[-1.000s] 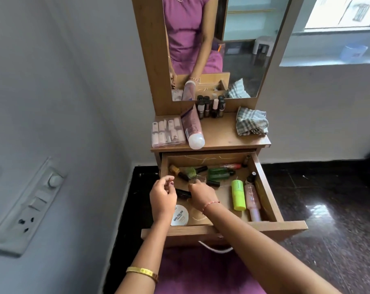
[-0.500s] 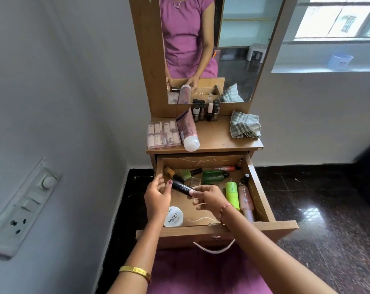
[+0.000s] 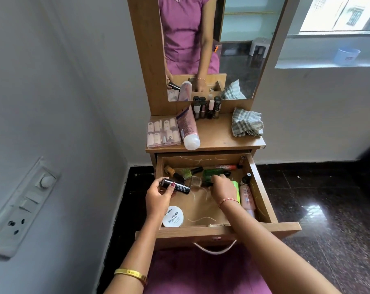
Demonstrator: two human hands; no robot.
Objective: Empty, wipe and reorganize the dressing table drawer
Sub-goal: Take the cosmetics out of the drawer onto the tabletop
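Over the drawer's point(image 3: 262, 187) left edge — black tube point(image 3: 176, 186) in left hand point(image 3: 158, 196).

Both forearms reach forward and down from the bottom of the view, bare to the wrist. The left hand point(image 3: 158, 198) is curled, thumb on top, fingers wrapped closed in a grip. The right hand point(image 3: 223, 187) stretches farther ahead, palm down, its fingertips bent downward, perhaps pinching; they are partly hidden.
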